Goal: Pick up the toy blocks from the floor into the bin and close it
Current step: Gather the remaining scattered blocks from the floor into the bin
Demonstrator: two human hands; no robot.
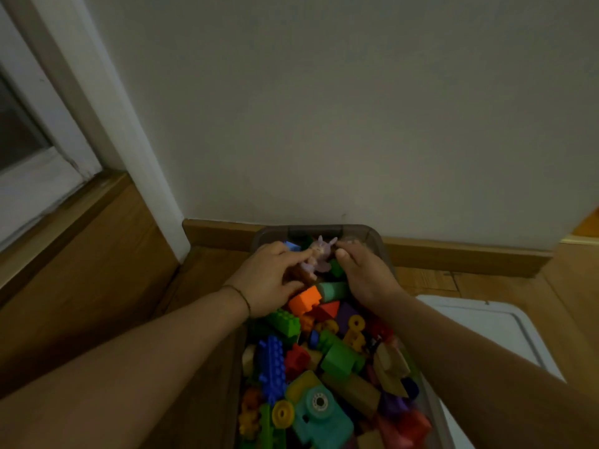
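Both hands rest on blocks [324, 345] in the bin [376, 236]: left hand [269, 280] loosely spread, touching a purple figure [319, 257]; right hand [363, 273] cupped, palm down, gripping nothing visible.

Bin [372, 234]: smoky translucent grey-brown, holding an orange block [304, 299], green cylinder [334, 290], red wedge [329, 311], purple block [346, 314], studded blue brick [274, 364], studded green brick [285, 322], yellow ring [282, 414], teal toy camera [321, 416], plain tan wooden blocks [390, 362] and a pale lilac figure [319, 257]. Lid [479, 322] white; wall [324, 108] off-white; skirting [453, 254] and floor [97, 270] warm brown wood. Left wrist carries a thin dark bracelet [243, 294].
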